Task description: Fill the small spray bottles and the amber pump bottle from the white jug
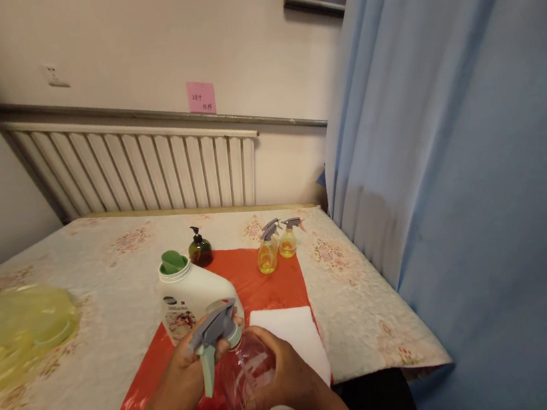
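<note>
A clear pink spray bottle (243,380) with a grey trigger head is tilted between my hands, low in the head view. My left hand (193,360) is closed around the spray head and its collar. Around the bottle's body wraps my right hand (284,365), its fingers partly hidden behind the clear wall. Just beyond them stands a large white jug (192,293) with a green piece in its open mouth; its lower part is hidden by my left hand. A folded white cloth (290,334) lies beside my right hand on a red cloth (258,281).
Several spray bottles with yellow liquid (267,257) stand at the red cloth's far right. A dark pump bottle (200,250) is behind the jug. A yellow see-through basin (23,332) sits at left on the flowered cover (367,300). A blue curtain (442,109) hangs at right.
</note>
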Available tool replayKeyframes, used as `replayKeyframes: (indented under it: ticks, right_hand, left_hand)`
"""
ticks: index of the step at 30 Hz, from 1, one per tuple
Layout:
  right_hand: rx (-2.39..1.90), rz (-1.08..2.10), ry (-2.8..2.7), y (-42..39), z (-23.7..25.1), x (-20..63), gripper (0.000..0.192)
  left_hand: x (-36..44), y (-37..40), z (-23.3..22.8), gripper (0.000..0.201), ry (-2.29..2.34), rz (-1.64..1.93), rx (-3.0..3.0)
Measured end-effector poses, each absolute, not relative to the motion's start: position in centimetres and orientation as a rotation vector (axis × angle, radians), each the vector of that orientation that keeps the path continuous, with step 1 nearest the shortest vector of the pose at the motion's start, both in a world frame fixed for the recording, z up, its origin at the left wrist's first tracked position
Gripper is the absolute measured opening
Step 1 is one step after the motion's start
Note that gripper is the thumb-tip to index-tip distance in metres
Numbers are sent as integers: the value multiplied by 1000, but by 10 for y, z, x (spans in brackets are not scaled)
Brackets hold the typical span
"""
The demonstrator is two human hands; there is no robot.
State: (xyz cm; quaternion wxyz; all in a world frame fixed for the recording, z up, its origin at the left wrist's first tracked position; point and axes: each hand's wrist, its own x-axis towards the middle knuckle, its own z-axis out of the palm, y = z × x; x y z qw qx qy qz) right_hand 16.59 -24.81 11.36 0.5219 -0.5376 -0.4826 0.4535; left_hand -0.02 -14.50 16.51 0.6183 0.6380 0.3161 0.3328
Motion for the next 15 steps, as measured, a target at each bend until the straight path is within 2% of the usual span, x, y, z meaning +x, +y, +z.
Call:
replayKeyframes:
  ticks: [2, 6, 12, 15]
  right_hand:
    - [-1267, 1096, -1149, -249, 115, 166, 98]
    - [-1204, 1080, -1175, -249, 118, 166, 93]
    - [-1207, 1098, -1153, -248, 117, 167, 95]
    - [-1191, 1089, -1166, -248, 116, 167, 94]
  left_hand:
    - [1, -146, 164, 46, 718, 787, 1503]
    - [4, -144, 162, 58, 771, 835, 1482]
    - [2, -144, 160, 46, 679, 801, 1512]
    - [3, -143, 161, 54, 730, 860, 1546]
